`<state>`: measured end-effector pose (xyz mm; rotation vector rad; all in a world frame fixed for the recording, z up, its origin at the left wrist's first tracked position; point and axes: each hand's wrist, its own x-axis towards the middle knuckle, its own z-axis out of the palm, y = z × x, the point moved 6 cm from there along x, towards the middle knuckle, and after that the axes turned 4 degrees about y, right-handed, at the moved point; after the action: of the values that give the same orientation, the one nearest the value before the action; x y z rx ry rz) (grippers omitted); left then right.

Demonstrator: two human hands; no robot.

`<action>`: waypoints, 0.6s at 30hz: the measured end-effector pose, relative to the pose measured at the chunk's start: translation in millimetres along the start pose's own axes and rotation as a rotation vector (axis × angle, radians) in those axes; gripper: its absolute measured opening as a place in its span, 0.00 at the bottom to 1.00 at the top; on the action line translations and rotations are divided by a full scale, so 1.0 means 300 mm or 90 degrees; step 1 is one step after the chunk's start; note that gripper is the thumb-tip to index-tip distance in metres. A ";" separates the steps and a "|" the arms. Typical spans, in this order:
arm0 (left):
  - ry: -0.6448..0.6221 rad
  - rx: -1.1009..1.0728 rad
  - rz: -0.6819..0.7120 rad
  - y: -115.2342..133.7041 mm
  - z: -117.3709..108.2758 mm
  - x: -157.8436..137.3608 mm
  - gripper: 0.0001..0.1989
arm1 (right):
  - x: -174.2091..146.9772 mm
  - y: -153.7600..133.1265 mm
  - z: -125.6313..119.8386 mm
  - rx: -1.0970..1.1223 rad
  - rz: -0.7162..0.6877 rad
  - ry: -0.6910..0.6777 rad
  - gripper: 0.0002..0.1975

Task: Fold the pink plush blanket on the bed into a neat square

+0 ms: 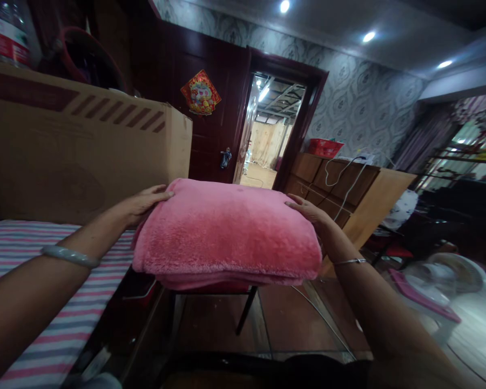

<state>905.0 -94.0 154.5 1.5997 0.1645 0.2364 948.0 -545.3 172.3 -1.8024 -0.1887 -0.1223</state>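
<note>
A folded pink fleece blanket (230,229) fills the middle of the view, fluffy on its near face and stacked in thick layers. At its left end my left hand (148,202) grips it, the thumb lying on the upper side. My right hand (308,208) clasps the opposite end, its thumb also on top; the lower fingers of both hands are partly hidden. Beneath the blanket shows a red chair seat (227,289) with dark legs. Whether the blanket rests on that seat or is held just above it, I cannot tell.
To the left are a striped bed sheet (36,302) and a large cardboard box (85,156). A dark red door (210,48) stands beside an open doorway. At right are a wooden cabinet (368,205) with cables and a white fan (449,275). A cord crosses the tiled floor (295,319).
</note>
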 end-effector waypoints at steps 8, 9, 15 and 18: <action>0.042 0.105 0.161 0.086 0.030 -0.060 0.44 | -0.041 -0.050 -0.028 -0.010 -0.058 0.014 0.45; 0.040 0.100 0.188 0.095 0.041 -0.072 0.43 | -0.043 -0.052 -0.036 -0.018 -0.067 0.031 0.46; -0.015 0.099 0.087 0.017 0.032 -0.083 0.45 | -0.051 0.010 -0.011 -0.019 -0.068 -0.041 0.37; 0.062 0.170 0.087 0.015 -0.026 -0.079 0.49 | -0.036 0.004 -0.050 -0.118 -0.074 0.035 0.39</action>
<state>880.0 -92.6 158.1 1.8684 0.1672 0.4134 937.9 -560.8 172.8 -1.9702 -0.2501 -0.2790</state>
